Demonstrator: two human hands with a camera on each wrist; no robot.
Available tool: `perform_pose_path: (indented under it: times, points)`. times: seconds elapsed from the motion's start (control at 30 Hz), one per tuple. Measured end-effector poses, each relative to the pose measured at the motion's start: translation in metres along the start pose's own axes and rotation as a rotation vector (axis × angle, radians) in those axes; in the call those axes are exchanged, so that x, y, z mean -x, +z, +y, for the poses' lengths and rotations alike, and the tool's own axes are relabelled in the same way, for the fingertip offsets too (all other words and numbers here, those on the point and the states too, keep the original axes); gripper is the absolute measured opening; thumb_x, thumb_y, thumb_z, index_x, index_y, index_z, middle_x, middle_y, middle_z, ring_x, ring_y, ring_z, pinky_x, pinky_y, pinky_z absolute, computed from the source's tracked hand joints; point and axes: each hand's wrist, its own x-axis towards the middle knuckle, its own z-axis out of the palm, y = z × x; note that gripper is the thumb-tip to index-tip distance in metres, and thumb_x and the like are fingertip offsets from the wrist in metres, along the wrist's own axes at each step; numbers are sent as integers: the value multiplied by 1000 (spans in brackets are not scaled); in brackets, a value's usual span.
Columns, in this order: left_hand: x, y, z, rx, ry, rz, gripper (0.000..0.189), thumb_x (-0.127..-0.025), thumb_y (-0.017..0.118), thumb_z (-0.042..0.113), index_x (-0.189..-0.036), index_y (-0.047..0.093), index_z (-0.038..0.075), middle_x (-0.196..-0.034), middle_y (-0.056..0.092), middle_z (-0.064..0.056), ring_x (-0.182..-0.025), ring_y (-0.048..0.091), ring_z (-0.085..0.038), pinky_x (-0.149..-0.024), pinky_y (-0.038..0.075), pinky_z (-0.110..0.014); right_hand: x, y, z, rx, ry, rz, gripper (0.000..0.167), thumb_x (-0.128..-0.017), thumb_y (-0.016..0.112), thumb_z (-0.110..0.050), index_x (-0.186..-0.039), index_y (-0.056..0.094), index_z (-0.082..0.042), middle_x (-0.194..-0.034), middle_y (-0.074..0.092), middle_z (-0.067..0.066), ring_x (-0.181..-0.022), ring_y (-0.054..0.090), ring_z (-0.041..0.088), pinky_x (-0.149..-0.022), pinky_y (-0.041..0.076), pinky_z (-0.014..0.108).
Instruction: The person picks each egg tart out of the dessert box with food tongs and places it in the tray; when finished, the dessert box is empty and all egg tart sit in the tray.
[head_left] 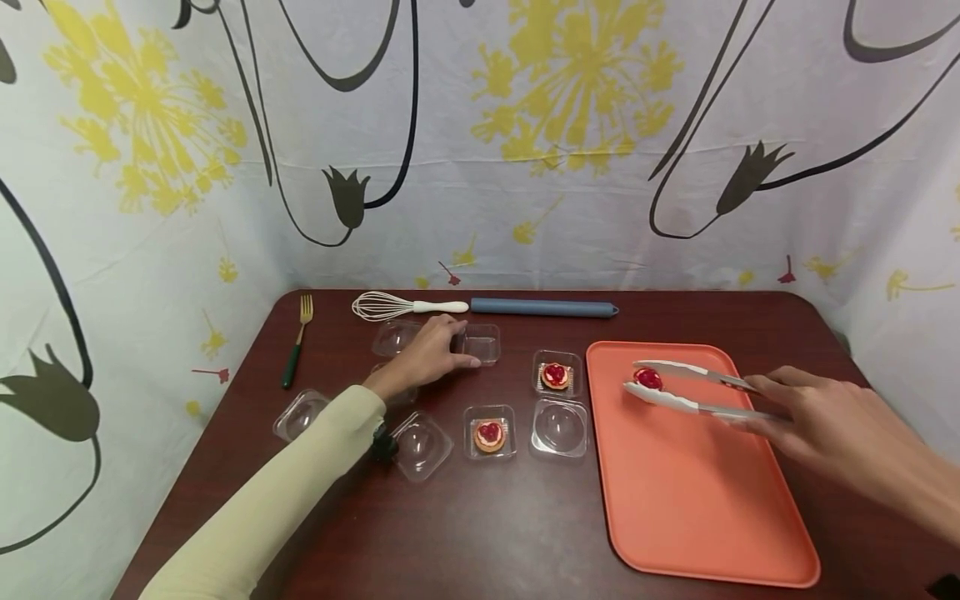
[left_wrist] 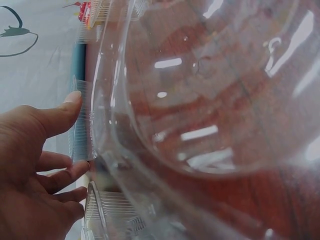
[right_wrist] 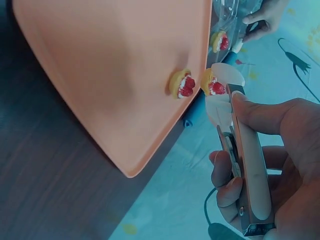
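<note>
My left hand (head_left: 431,354) is at a clear plastic container (head_left: 482,343) at the back of the table, thumb at its near edge and fingers at its far edge. My right hand (head_left: 817,417) holds metal tongs (head_left: 720,412) with pale tips over the orange tray (head_left: 697,500). Between the tips sits a small tart (head_left: 647,380) with red topping and cream. Another tart (right_wrist: 182,84) stands on the tray in the right wrist view. Two more tarts, a rear one (head_left: 556,376) and a nearer one (head_left: 490,435), sit in clear containers left of the tray.
Several clear domed lids lie about, one lid (head_left: 422,447) beside the left sleeve and another (head_left: 559,428) by the tray. Along the back edge lie a white whisk (head_left: 408,307) and a blue rolling pin (head_left: 543,307). A green-handled fork (head_left: 297,342) lies at the left.
</note>
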Motion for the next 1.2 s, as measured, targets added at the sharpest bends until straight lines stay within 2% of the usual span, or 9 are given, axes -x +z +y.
perform_pose_path:
  times: [0.2,0.37,0.43,0.6,0.67,0.73,0.9,1.2]
  points:
    - [0,0,1,7,-7,-2,83,-98,87,36,-158,52,-9,-153,58,-25,-143,52,-37,-122,44,-49,17,2,0,-18,21,-14,43,-77,99,-31,-115,83,-20,-99,70,-12,-72,50,-7,-58,48,32]
    - [0,0,-1,30,10,-2,84,-97,88,35,-157,52,-10,-152,58,-26,-143,51,-38,-121,44,-51,28,4,-1,-9,52,-43,47,-76,99,-31,-117,84,-14,-103,72,-8,-74,55,-5,-61,52,35]
    - [-3,5,-8,19,29,17,85,-97,88,40,-156,53,-11,-150,59,-26,-141,52,-38,-119,46,-49,32,5,-1,-3,64,-50,49,-76,99,-32,-118,84,-12,-104,73,-6,-74,57,-3,-61,52,36]
    - [-3,6,-8,17,29,22,84,-97,87,39,-155,53,-11,-150,59,-27,-141,52,-39,-120,45,-49,39,7,-3,10,66,-68,49,-75,99,-30,-117,84,-11,-105,73,-4,-69,50,-8,-56,47,31]
    - [0,0,-1,28,14,6,83,-97,88,34,-157,52,-11,-152,58,-27,-143,52,-39,-122,44,-51,42,7,-3,14,67,-76,47,-76,99,-29,-117,84,-12,-105,73,-5,-68,46,-10,-55,44,31]
    - [1,-1,0,24,9,3,83,-98,88,35,-157,52,-10,-153,58,-27,-144,51,-39,-122,44,-51,45,8,-5,18,69,-80,47,-75,99,-29,-118,84,-16,-106,72,-8,-67,44,-10,-56,43,32]
    - [1,-1,-1,10,-3,1,83,-98,87,36,-157,52,-10,-155,57,-26,-146,49,-38,-124,42,-50,51,11,-7,12,74,-93,45,-76,99,-34,-117,85,-20,-105,70,-11,-67,42,-10,-55,40,32]
    - [0,-1,0,8,10,7,83,-97,88,36,-156,52,-11,-152,59,-27,-142,52,-38,-123,43,-50,57,17,-8,6,100,-112,44,-76,99,-36,-114,85,-17,-103,71,-8,-66,41,-9,-53,37,29]
